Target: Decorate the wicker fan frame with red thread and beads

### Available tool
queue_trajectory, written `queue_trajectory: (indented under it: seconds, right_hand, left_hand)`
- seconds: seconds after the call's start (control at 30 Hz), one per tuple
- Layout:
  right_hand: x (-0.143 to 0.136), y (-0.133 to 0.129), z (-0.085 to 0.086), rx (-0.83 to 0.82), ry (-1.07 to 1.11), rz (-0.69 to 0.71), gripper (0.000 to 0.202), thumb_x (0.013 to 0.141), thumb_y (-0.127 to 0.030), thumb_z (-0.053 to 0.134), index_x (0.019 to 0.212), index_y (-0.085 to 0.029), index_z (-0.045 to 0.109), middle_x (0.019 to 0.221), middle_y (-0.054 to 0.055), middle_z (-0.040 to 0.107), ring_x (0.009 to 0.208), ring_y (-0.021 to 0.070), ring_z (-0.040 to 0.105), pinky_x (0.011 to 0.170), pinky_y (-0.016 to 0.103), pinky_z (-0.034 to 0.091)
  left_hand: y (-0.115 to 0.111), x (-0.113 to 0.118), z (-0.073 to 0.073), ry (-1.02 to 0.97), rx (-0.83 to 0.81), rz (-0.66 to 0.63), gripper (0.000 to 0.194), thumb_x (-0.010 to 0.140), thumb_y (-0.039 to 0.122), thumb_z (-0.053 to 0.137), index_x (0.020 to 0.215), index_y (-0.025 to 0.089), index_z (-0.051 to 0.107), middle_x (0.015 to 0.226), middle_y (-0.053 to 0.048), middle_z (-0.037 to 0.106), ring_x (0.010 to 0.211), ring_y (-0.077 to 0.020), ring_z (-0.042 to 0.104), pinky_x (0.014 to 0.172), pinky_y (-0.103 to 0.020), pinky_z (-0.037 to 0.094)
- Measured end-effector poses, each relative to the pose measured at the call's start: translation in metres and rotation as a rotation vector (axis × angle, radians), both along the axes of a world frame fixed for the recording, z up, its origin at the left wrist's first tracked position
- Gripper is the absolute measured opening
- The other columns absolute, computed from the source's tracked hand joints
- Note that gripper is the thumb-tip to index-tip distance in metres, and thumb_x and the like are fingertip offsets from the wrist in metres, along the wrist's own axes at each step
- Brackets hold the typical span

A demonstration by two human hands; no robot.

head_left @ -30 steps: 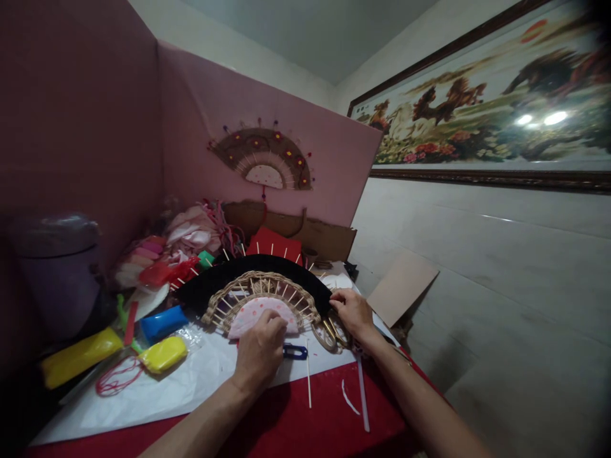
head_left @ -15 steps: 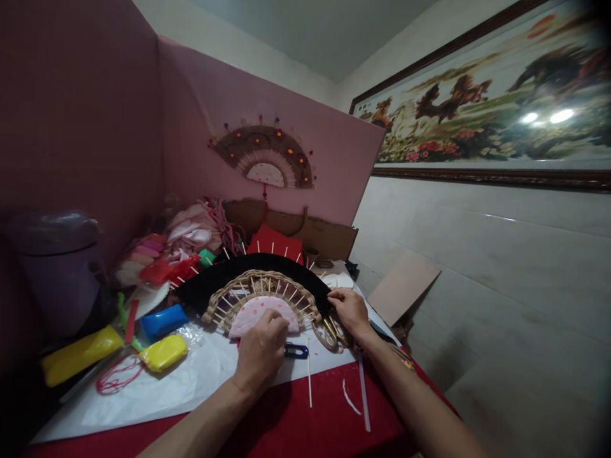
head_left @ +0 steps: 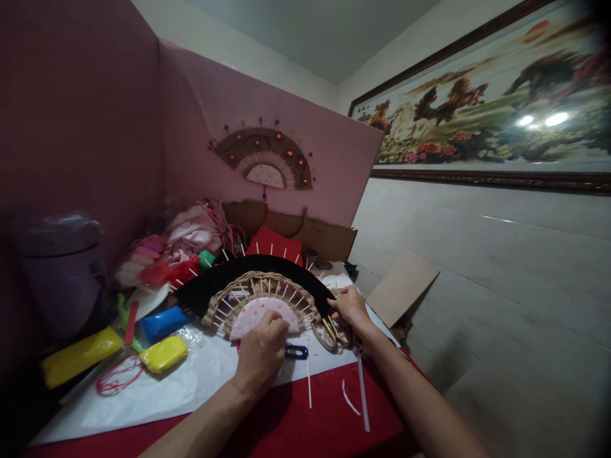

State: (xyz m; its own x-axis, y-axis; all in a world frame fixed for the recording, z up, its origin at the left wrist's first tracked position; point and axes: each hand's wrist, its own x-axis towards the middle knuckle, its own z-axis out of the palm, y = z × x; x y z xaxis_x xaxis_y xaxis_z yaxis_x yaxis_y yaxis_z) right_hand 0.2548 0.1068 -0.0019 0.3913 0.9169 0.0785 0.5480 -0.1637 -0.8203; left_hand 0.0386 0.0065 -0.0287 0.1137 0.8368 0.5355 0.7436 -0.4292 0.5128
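Observation:
A handmade fan (head_left: 258,262) lies in front of me, with a black outer band, a woven cord middle, thin sticks poking out and a pink dotted half-round base. My left hand (head_left: 267,340) is closed on the lower edge of that base; its fingertips are partly hidden. My right hand (head_left: 351,308) pinches the right end of the black band between thumb and fingers. Gold-handled scissors (head_left: 328,334) lie just beneath my right hand. A dark blue utility knife (head_left: 296,351) rests beside my left hand, near a loose thin stick (head_left: 309,381).
Yellow packets (head_left: 165,353), a blue packet (head_left: 163,323) and red string (head_left: 114,381) lie at left on white paper (head_left: 143,407). A finished fan (head_left: 267,152) hangs on the pink panel behind. A purple bin (head_left: 62,280) stands far left; a clear strip (head_left: 363,394) lies at right.
My right hand has shifted slightly down along the right end of the black band. My left hand stays on the pink base, and the fan has barely moved.

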Motion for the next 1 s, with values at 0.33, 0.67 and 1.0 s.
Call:
queue_trajectory:
  seconds: [0.33, 0.67, 1.0]
  right_hand:
    - [-0.004, 0.000, 0.002, -0.167, 0.457, 0.115, 0.032, 0.091, -0.031, 0.054, 0.119, -0.016, 0.054, 0.120, 0.009, 0.056, 0.101, 0.0219, 0.059, 0.084, 0.043, 0.051]
    - [0.005, -0.013, 0.008, -0.039, 0.884, 0.286, 0.026, 0.071, -0.008, 0.072, 0.070, -0.016, 0.048, 0.057, -0.005, 0.052, 0.041, 0.0037, 0.048, 0.029, 0.010, 0.027]
    - [0.006, -0.019, 0.009, 0.002, 0.955, 0.349, 0.018, 0.072, -0.009, 0.072, 0.075, -0.015, 0.055, 0.060, -0.002, 0.057, 0.045, 0.0058, 0.052, 0.032, 0.010, 0.036]
  left_hand:
    - [-0.001, 0.001, 0.001, -0.008, -0.011, -0.002, 0.023, 0.083, 0.009, 0.048, 0.086, 0.022, 0.067, 0.094, -0.003, 0.062, 0.080, -0.0135, 0.062, 0.069, -0.023, 0.046]
    - [0.000, -0.001, 0.000, -0.022, -0.024, -0.032, 0.024, 0.080, 0.006, 0.050, 0.087, 0.022, 0.066, 0.097, -0.004, 0.063, 0.083, -0.0151, 0.062, 0.071, -0.026, 0.048]
    - [-0.002, 0.000, 0.002, -0.020, -0.031, -0.028, 0.024, 0.079, 0.005, 0.051, 0.086, 0.022, 0.066, 0.096, -0.003, 0.062, 0.080, -0.0139, 0.061, 0.070, -0.025, 0.047]
